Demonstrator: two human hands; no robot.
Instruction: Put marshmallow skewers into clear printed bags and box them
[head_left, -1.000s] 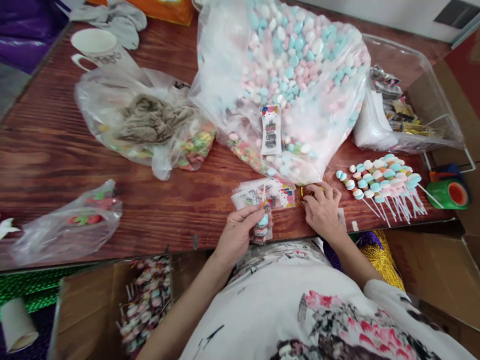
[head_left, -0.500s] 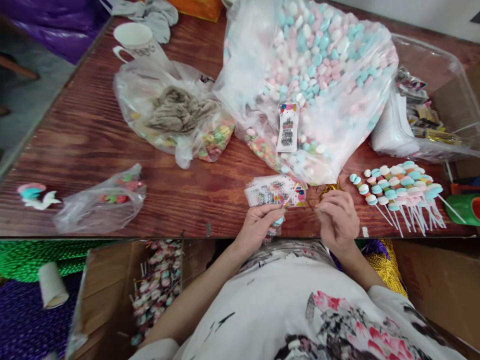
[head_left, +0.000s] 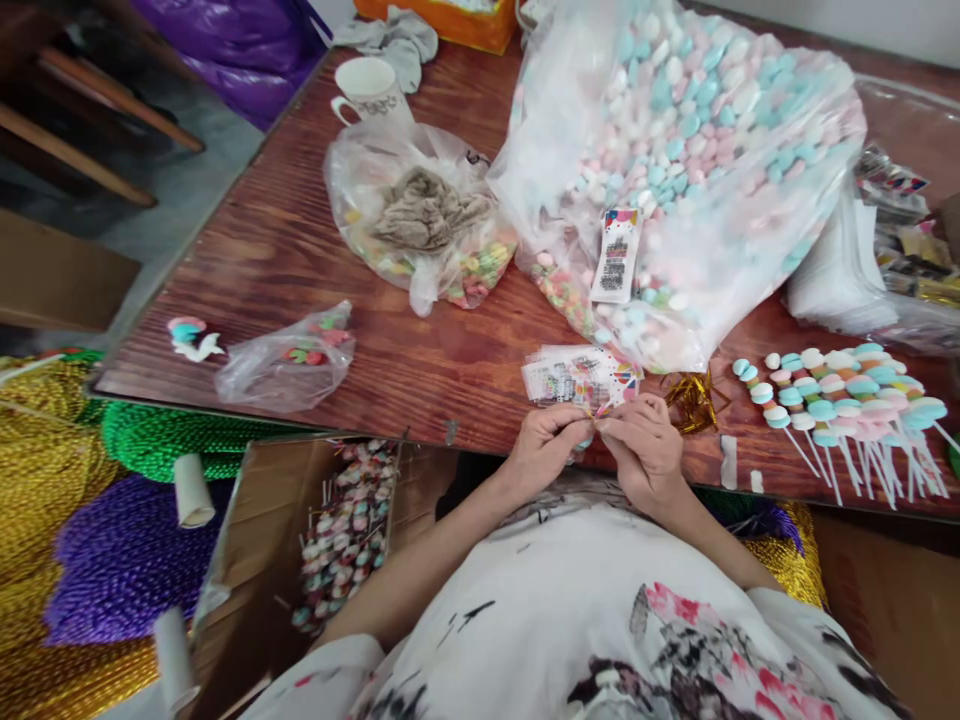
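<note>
My left hand is closed in a pinch on a small wrapped candy skewer, mostly hidden below the fingers at the table's front edge. Fingertips of my right hand meet those of my left at the top of the wrapper; they are pinched, and what they hold is too small to make out. Just behind both hands lie printed clear sachets. To the right of them is a pile of gold twist ties. Candy skewers with white sticks lie in a heap farther right.
A big bag of marshmallows covers the back, with a label stack on it. Left are a cloth-topped candy bag, a mug and a small bag. A cardboard box of skewers stands below the table edge.
My right hand has moved left from beside the gold ties to meet my left hand at the wrapper. The camera view has turned, showing more of the floor at left.
</note>
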